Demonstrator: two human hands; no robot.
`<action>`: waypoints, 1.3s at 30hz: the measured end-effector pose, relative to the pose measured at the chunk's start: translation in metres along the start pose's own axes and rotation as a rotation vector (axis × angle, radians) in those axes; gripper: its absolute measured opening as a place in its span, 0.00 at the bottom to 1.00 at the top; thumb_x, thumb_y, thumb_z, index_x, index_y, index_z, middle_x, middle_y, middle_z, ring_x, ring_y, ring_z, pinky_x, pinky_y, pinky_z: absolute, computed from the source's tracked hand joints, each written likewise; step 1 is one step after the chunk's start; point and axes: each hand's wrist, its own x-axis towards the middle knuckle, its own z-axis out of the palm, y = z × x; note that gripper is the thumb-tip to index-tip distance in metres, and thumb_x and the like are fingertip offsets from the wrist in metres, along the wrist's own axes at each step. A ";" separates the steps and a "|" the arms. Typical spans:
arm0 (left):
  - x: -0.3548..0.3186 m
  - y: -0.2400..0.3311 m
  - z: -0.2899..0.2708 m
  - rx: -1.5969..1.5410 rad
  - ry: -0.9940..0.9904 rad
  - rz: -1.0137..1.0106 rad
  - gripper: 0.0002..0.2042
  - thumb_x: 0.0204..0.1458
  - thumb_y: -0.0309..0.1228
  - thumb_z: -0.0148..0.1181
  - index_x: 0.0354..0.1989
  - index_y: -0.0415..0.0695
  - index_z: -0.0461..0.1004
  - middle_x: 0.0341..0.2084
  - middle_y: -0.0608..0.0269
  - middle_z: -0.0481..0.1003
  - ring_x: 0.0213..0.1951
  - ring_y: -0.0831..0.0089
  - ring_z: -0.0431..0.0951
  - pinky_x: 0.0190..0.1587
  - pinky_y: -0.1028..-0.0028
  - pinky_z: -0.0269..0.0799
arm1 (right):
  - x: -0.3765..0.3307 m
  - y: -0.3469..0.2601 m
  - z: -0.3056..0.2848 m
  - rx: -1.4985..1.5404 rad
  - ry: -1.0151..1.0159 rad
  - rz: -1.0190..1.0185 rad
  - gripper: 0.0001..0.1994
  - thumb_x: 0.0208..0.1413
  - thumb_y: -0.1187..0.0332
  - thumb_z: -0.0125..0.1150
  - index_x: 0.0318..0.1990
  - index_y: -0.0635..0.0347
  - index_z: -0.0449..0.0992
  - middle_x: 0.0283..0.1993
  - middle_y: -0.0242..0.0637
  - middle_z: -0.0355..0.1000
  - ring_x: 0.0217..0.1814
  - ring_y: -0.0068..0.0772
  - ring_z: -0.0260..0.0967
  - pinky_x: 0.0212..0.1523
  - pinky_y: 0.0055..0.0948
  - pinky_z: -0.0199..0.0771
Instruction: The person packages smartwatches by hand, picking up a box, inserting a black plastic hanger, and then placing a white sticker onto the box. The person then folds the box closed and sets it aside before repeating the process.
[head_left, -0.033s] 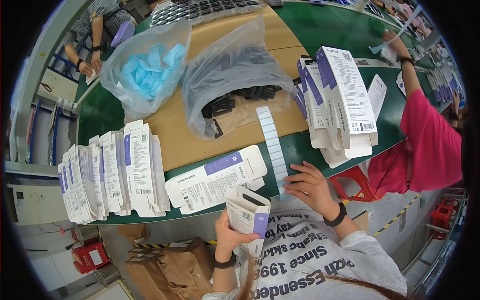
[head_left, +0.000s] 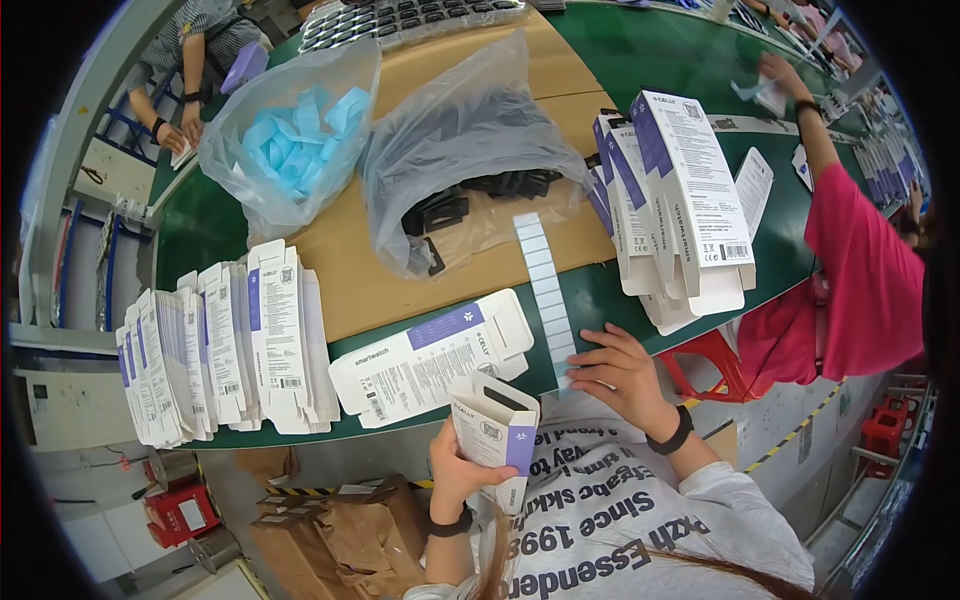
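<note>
Our left hand [head_left: 462, 470] grips a small white-and-purple folded cardboard box [head_left: 493, 430] w/ open top, fingers clamped round it, just below the green table's [head_left: 200, 240] edge. Our right hand [head_left: 622, 372] rests on the white sticker strip's [head_left: 545, 290] near end, fingers loosely apart. A flat white carton [head_left: 430, 355] lies nearby.

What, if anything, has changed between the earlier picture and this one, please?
Nothing has visibly changed. The left hand still holds the small white and purple box upright, its top flap open, and the right hand still rests at the near end of the strip of white labels on the green table. The flat box and the stacks of folded boxes lie as before.
</note>
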 end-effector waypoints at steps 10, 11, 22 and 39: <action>-0.001 0.003 0.004 -0.002 0.030 0.013 0.48 0.23 0.37 0.88 0.57 0.34 0.68 0.45 0.60 0.79 0.43 0.76 0.79 0.47 0.74 0.76 | -0.011 0.000 0.012 -0.094 0.113 -0.065 0.10 0.44 0.68 0.73 0.37 0.52 0.83 0.46 0.25 0.80 0.60 0.34 0.72 0.62 0.44 0.69; -0.001 0.001 0.003 0.012 0.031 0.014 0.48 0.23 0.37 0.88 0.57 0.34 0.68 0.45 0.60 0.79 0.43 0.76 0.79 0.46 0.74 0.76 | -0.011 0.000 0.013 -0.055 0.113 -0.038 0.10 0.43 0.69 0.74 0.36 0.52 0.83 0.45 0.25 0.80 0.59 0.34 0.73 0.62 0.44 0.69; 0.006 0.008 0.017 0.010 -0.052 0.041 0.45 0.22 0.33 0.86 0.56 0.36 0.70 0.45 0.62 0.79 0.45 0.76 0.78 0.49 0.73 0.74 | 0.000 -0.007 0.002 -0.057 0.041 -0.022 0.08 0.43 0.69 0.72 0.33 0.53 0.80 0.44 0.24 0.79 0.59 0.33 0.71 0.63 0.43 0.68; 0.019 0.008 0.030 -0.180 -0.073 0.046 0.48 0.26 0.41 0.85 0.59 0.34 0.67 0.48 0.60 0.77 0.47 0.72 0.77 0.52 0.73 0.72 | -0.006 -0.013 0.010 -0.115 0.048 -0.048 0.11 0.46 0.69 0.71 0.39 0.55 0.79 0.52 0.27 0.78 0.63 0.39 0.70 0.64 0.46 0.67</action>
